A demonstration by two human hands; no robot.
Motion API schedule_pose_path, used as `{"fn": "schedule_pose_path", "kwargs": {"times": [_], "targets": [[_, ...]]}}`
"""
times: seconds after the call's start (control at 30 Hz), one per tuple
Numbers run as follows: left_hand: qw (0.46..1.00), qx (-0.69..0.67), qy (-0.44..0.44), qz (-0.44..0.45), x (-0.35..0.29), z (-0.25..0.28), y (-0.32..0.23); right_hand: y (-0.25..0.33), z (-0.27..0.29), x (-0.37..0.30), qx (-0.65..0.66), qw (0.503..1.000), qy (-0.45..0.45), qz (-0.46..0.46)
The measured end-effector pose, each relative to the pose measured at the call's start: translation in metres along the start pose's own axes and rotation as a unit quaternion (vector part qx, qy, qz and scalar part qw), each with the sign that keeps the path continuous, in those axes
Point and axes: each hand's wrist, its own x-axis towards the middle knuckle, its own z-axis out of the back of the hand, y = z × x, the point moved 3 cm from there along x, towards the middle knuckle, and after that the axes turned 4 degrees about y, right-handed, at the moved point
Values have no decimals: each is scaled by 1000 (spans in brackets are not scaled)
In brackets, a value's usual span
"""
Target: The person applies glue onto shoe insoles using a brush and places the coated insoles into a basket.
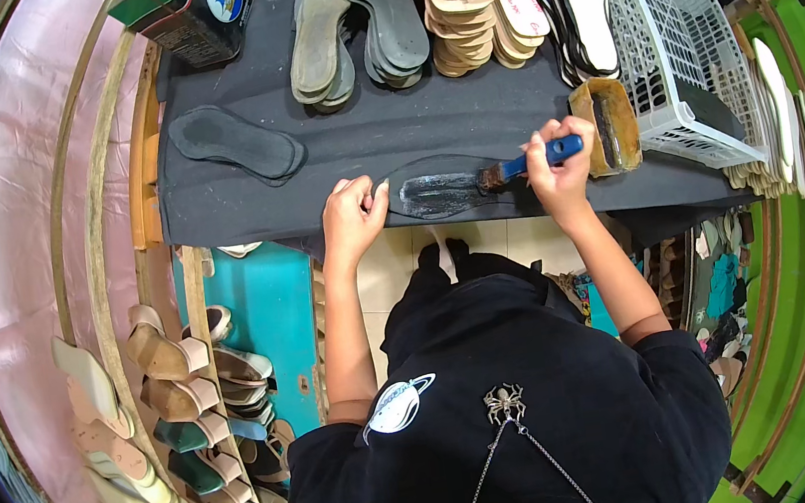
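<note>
A black shoe sole [418,171] lies flat on the dark cloth at the table's near edge, with a wet, shiny streak along its middle. My right hand [562,172] is wrapped round the blue handle of a paintbrush [511,170]; its bristles touch the sole at the right end of the streak. At the sole's left end, my left hand [355,215] is closed, thumb and fingers pinching the edge. Just beyond my right hand stands an open, glue-stained yellowish box [626,162]. Two dark soles [234,143] lie one on another at the left.
Stacks of grey soles [386,37] and tan insoles [466,32] line the table's far side. A white plastic crate [689,45] stands at the right, a green and black can [193,21] at the far left. Shoe-filled racks [177,380] rise at my left.
</note>
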Motion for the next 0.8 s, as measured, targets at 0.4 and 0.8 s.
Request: {"fn": "schedule_pose_path", "kwargs": {"times": [0.4, 0.8], "targets": [[1000, 0, -10, 6, 5, 3, 0, 5, -55, 9, -5, 998, 14, 55], [1000, -6, -22, 16, 5, 0, -2, 36, -100, 34, -83, 992, 64, 71]]}}
